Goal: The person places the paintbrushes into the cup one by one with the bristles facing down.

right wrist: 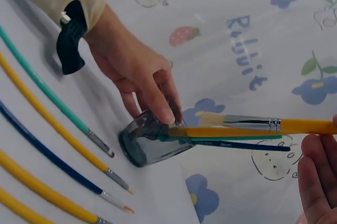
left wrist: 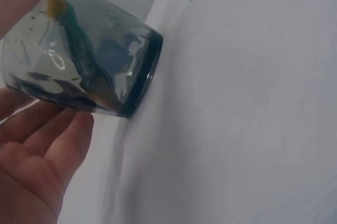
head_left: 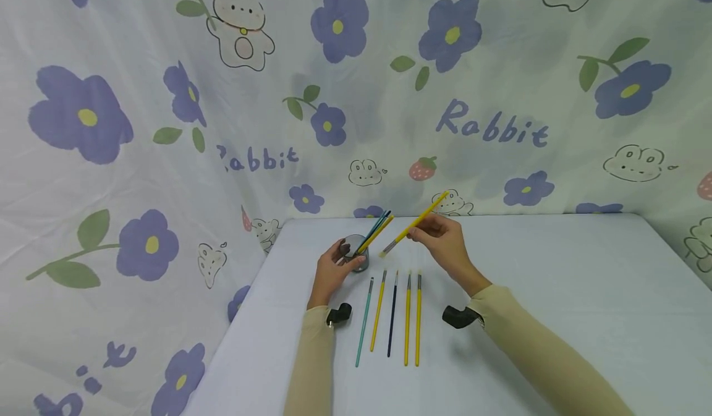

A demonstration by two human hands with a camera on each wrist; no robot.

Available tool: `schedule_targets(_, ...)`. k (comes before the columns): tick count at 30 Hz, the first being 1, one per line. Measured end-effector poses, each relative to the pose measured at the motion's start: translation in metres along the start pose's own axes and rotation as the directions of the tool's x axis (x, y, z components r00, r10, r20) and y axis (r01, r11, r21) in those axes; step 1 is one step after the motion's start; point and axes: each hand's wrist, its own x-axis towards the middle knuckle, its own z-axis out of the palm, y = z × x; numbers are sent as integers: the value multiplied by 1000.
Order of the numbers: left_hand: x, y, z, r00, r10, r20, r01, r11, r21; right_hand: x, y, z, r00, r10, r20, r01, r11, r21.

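My left hand (head_left: 328, 275) grips a clear grey-blue cup (head_left: 351, 241), fingers on one side and thumb on the other. Inside the cup lean a teal brush, a dark blue brush and a yellow brush (head_left: 381, 230), handles upward; the left wrist view shows their lower ends blurred through the wall (left wrist: 116, 50). To the right, my right hand (head_left: 443, 244) pinches a yellow paintbrush (head_left: 408, 229) by its handle. This brush slants with its pale flat bristles (right wrist: 212, 119) down toward the cup, apart from the table. In the right wrist view it passes in front of the cup's brushes.
Several paintbrushes lie side by side on the white table (head_left: 534, 317), bristles away from me: a teal one (head_left: 364, 323), a dark blue one (head_left: 393, 317) and yellow ones (head_left: 418, 323). A patterned curtain (head_left: 378, 82) hangs behind the table and to the left.
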Motion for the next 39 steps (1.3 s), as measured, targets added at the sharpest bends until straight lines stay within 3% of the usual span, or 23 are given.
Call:
schedule_targets(17,-1,5,1,999,33,-17,-33,999,30,16,8,27,995,71,-76,-66,995,68)
schedule_targets(39,2,7,1,1000,8,-27,-8,1000,6,32,23,60,985,141,-96,-138,990,32)
